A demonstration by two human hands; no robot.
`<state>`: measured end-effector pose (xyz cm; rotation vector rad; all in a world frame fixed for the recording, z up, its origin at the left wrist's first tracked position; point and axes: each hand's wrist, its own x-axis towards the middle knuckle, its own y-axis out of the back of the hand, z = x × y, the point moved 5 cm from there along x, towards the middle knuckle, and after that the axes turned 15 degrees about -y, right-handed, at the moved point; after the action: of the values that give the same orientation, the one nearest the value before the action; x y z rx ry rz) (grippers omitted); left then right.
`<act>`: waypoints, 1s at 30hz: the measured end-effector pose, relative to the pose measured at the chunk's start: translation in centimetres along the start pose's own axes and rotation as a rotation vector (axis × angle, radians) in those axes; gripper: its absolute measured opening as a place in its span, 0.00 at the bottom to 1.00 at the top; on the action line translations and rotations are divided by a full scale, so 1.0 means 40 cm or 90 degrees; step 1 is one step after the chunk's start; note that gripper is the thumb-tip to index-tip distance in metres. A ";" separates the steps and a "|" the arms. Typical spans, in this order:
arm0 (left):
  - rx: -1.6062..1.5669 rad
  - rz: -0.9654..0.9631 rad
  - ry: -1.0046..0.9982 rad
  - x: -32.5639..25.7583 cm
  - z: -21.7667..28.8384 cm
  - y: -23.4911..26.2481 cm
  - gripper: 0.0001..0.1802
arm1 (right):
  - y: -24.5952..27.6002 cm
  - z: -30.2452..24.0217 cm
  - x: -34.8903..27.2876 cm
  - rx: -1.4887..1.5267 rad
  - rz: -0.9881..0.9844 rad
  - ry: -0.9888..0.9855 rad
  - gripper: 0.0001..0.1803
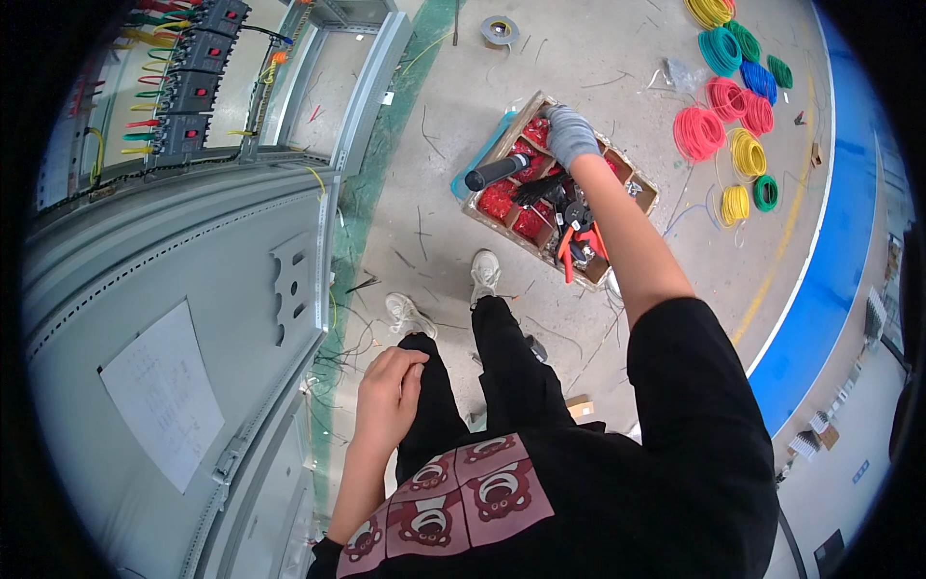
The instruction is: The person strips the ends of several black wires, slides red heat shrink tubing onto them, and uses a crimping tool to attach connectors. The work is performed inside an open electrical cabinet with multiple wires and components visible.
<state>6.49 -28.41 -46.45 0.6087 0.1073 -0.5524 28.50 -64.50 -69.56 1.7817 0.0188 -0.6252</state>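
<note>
Right hand point(571, 135), gloved, reaching into box point(644, 185) on floor, fingers curled, grip unclear; black-handled tool point(495, 173) just beside. Left hand point(388, 386) bare, loosely curled, resting on thigh, holding nothing

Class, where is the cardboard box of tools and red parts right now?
In the head view the cardboard box sits on the concrete floor, upper centre, ahead of the person's shoes, left of the coloured wire coils; the gloved right hand reaches into it.
</note>
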 end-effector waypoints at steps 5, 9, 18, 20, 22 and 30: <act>-0.027 -0.011 0.012 -0.015 -0.014 0.001 0.05 | 0.085 -0.135 -0.332 0.130 0.053 0.070 0.11; -0.037 -0.054 -0.023 0.004 -0.003 0.006 0.05 | -0.248 -0.140 -0.438 0.200 -0.060 0.062 0.22; -0.028 -0.055 0.001 -0.098 -0.091 0.049 0.05 | -0.410 -0.157 -0.243 0.078 -0.163 -0.223 0.26; -0.031 -0.038 -0.026 -0.109 -0.101 0.054 0.05 | -0.428 -0.136 -0.222 0.195 -0.191 -0.360 0.24; -0.039 -0.029 -0.029 -0.123 -0.114 0.060 0.05 | -0.405 -0.129 -0.224 0.245 -0.179 -0.386 0.22; -0.067 -0.017 -0.002 -0.181 -0.151 0.092 0.06 | -0.299 -0.167 -0.328 0.031 0.017 -0.122 0.11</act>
<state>2.62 -19.12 -47.68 0.5043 0.1400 -0.5694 16.03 -50.77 -73.60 1.7585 -0.1516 -0.7807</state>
